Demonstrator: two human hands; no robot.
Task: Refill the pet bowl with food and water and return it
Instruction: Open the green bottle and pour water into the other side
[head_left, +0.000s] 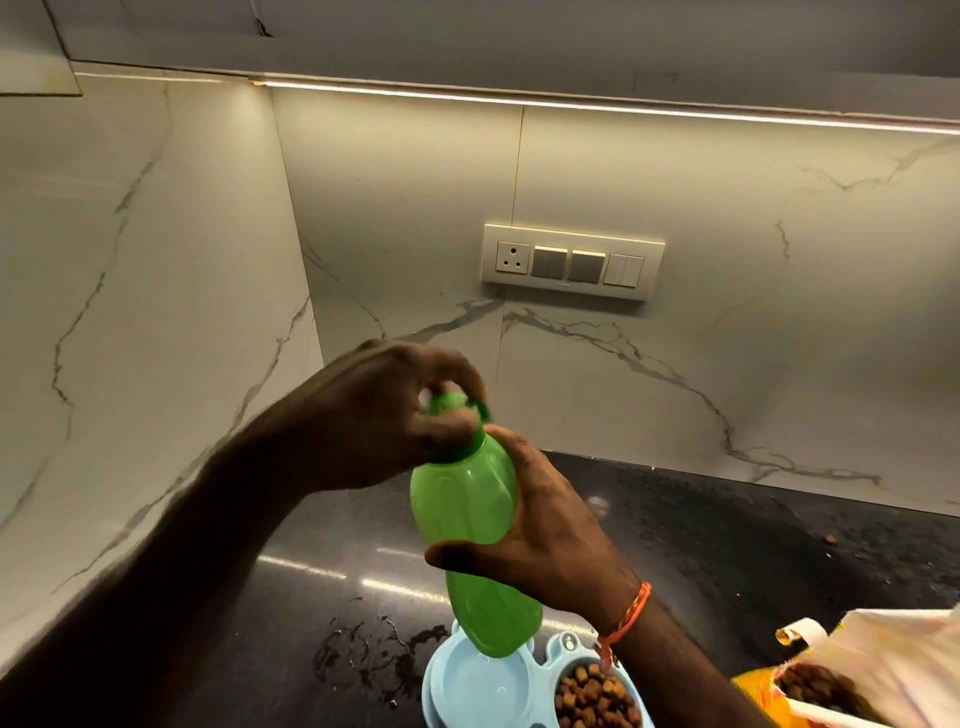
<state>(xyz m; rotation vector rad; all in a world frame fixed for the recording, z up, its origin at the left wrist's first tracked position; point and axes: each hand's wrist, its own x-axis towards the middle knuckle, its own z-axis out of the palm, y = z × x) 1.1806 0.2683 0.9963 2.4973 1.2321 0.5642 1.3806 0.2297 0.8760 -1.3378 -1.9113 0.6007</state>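
**Bottle cap gripped over pet bowl**

Left forearm crosses the foreground; the left hand (387, 410) has its fingers curled around the green cap (457, 408). Right hand (545, 540) wraps the green bottle (470, 519), held tilted above the counter. Below it, the blue pet bowl (483, 691) sits on the dark countertop (727, 545): kibble (595, 699) fills the right compartment. An opened food bag (878, 670) stands just beside it. Spilled water (374, 660) lies left of the bowl.

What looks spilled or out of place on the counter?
A wet splatter lies on the dark counter left of the pet bowl. One stray kibble piece sits alone far right, away from the bowl.
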